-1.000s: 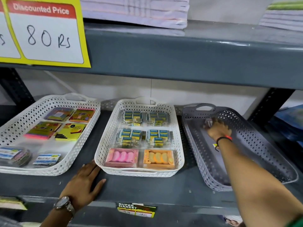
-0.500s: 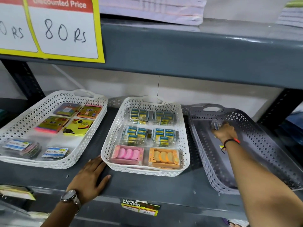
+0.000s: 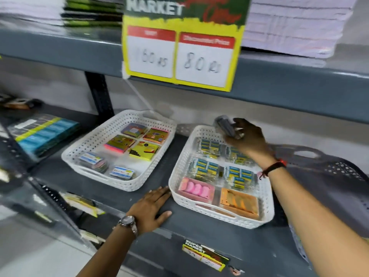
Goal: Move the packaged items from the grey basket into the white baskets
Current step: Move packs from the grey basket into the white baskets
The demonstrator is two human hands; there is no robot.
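Note:
My right hand (image 3: 247, 137) hovers over the far end of the middle white basket (image 3: 180, 188), shut on a small grey packaged item (image 3: 225, 124). That basket holds several blue-and-yellow packs, a pink pack and an orange pack. The left white basket (image 3: 79, 156) holds coloured note pads and small packs. The grey basket (image 3: 339, 176) lies at the right, blurred and partly behind my right forearm. My left hand (image 3: 151, 206) rests flat on the shelf, fingers apart, just left of the middle basket's near corner.
The grey shelf (image 3: 123, 196) carries all three baskets. A shelf beam (image 3: 299, 92) with a yellow price sign (image 3: 179, 56) hangs low above them. A dark upright post (image 3: 99, 94) stands behind the left basket, with blue packs (image 3: 44, 134) on the neighbouring shelf at left.
My right hand has lifted a small grey item out of the grey basket and carried it left over the middle white basket. The view has swung left. My left hand stays put.

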